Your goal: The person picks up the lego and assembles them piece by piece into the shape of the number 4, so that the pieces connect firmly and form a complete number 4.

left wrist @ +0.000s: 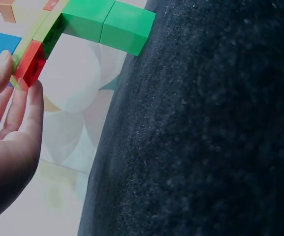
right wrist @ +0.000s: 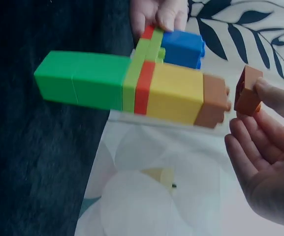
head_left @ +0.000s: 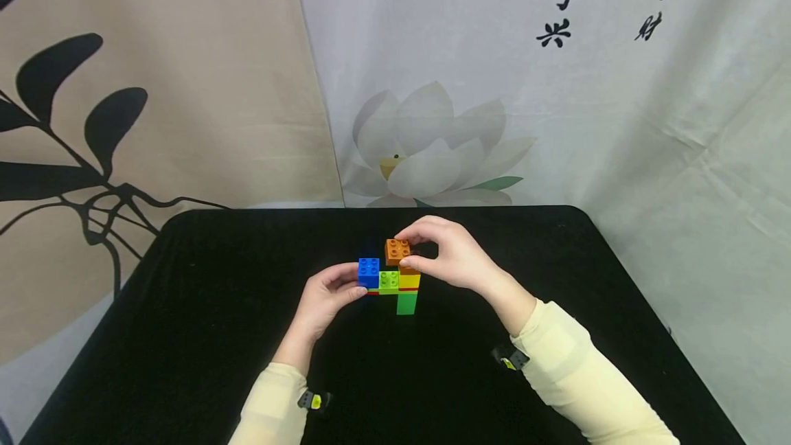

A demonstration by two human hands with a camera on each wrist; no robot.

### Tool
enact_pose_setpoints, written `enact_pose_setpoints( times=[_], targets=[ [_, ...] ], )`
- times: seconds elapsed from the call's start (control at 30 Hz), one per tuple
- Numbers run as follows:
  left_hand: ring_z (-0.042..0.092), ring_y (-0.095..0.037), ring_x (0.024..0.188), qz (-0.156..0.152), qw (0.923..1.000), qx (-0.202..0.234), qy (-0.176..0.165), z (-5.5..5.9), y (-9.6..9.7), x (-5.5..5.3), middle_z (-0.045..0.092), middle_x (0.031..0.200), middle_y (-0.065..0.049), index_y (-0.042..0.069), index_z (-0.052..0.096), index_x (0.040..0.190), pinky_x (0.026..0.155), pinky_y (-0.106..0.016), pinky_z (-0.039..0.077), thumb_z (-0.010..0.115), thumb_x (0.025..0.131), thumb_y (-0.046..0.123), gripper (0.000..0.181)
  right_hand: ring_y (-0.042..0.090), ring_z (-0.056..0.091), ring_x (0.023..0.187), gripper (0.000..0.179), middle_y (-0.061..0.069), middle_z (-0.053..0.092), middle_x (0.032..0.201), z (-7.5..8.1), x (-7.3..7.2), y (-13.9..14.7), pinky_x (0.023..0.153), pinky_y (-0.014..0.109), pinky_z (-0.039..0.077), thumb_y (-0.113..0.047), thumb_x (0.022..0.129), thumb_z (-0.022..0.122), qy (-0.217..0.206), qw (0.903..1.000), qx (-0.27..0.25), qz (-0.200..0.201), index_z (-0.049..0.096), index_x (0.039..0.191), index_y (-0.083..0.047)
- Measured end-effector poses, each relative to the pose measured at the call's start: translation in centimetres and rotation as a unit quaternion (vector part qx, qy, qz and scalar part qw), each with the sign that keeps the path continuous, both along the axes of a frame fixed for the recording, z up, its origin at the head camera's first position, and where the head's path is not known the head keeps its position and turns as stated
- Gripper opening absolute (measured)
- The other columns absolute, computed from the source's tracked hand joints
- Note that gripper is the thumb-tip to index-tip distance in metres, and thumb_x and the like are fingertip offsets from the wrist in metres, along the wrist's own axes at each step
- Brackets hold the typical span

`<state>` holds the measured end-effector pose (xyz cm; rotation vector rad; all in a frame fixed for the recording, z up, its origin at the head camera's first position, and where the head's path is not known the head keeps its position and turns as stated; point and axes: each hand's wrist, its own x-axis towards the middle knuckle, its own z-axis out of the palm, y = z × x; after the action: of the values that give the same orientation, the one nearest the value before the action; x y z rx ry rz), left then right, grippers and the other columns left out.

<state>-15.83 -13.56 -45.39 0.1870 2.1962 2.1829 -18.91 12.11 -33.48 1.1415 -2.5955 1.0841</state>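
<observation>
Thumb and fingers of my right hand (head_left: 450, 253) pinch a loose orange brick (head_left: 397, 250) over the built block model. The right wrist view shows a small gap between that brick and the orange brick (right wrist: 212, 101) topping the column. Below it the column runs through a yellow brick (right wrist: 175, 93), a thin red piece (right wrist: 144, 87), a lime-green layer (head_left: 388, 281) and green bricks (head_left: 406, 303). My left hand (head_left: 324, 299) grips the model's left end, by the blue brick (head_left: 369, 272) and a red piece (left wrist: 30, 63) under the lime layer.
A black cloth-covered table (head_left: 204, 335) lies beneath the hands. Behind it hangs a pale curtain (head_left: 649, 122) printed with a lotus, dark leaves and characters. Each wrist carries a small dark device, one on the left (head_left: 314, 401) and one on the right (head_left: 511, 358).
</observation>
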Motion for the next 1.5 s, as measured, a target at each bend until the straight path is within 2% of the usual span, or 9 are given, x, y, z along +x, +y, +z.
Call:
enact_pose_setpoints(
  times=[0.13,0.4,0.6,0.93,1.5],
  targets=[
    [0.065,-0.026,0.111,-0.003,1.0,0.0,0.004,0.0,0.0,0.0,0.064,0.123,-0.017,0.001,0.061,0.126,0.094,-0.031,0.052,0.07,0.093,0.01,0.036,0.015,0.06,0.097,0.032,0.001,0.067,0.107,-0.1,-0.1,-1.5,0.086,0.037,0.053,-0.018,0.086,0.079,0.019,0.9993,0.027,0.015,0.07,0.115,-0.009],
    [0.064,-0.027,0.112,-0.015,0.9997,0.019,0.011,0.2,0.0,0.0,0.063,0.124,-0.019,0.0,0.06,0.126,0.094,-0.032,0.052,0.068,0.092,0.005,0.035,0.012,0.058,0.094,0.029,-0.001,0.068,0.105,-0.3,-0.5,-3.6,0.078,0.025,0.05,-0.025,0.088,0.078,0.04,0.9952,0.088,0.011,0.071,0.112,-0.011],
    [0.065,-0.026,0.111,-0.014,0.9995,0.022,0.016,0.0,0.1,-0.1,0.063,0.122,-0.02,-0.001,0.06,0.125,0.093,-0.031,0.053,0.068,0.092,0.002,0.034,0.014,0.059,0.103,0.029,-0.001,0.069,0.108,-0.5,-0.6,-4.4,0.089,0.029,0.05,-0.028,0.089,0.076,0.03,0.9912,0.129,0.0,0.072,0.113,-0.013],
    [0.064,-0.023,0.111,-0.006,0.9996,0.002,0.029,0.1,0.2,0.0,0.063,0.121,-0.015,0.003,0.063,0.123,0.093,-0.03,0.052,0.07,0.091,0.005,0.033,0.012,0.06,0.098,0.028,-0.003,0.07,0.102,-0.5,-0.4,-4.7,0.088,0.029,0.05,-0.029,0.087,0.077,0.021,0.9901,0.138,-0.016,0.072,0.11,-0.013],
    [0.067,-0.02,0.103,0.025,0.9967,-0.023,0.074,0.1,0.6,0.0,0.064,0.116,-0.014,0.001,0.069,0.118,0.089,-0.029,0.054,0.07,0.09,0.001,0.029,0.012,0.06,0.095,0.029,-0.005,0.071,0.099,-0.1,-0.3,-4.9,0.085,0.029,0.051,-0.032,0.083,0.082,0.046,0.9862,0.158,-0.018,0.073,0.105,-0.016]
  ],
)
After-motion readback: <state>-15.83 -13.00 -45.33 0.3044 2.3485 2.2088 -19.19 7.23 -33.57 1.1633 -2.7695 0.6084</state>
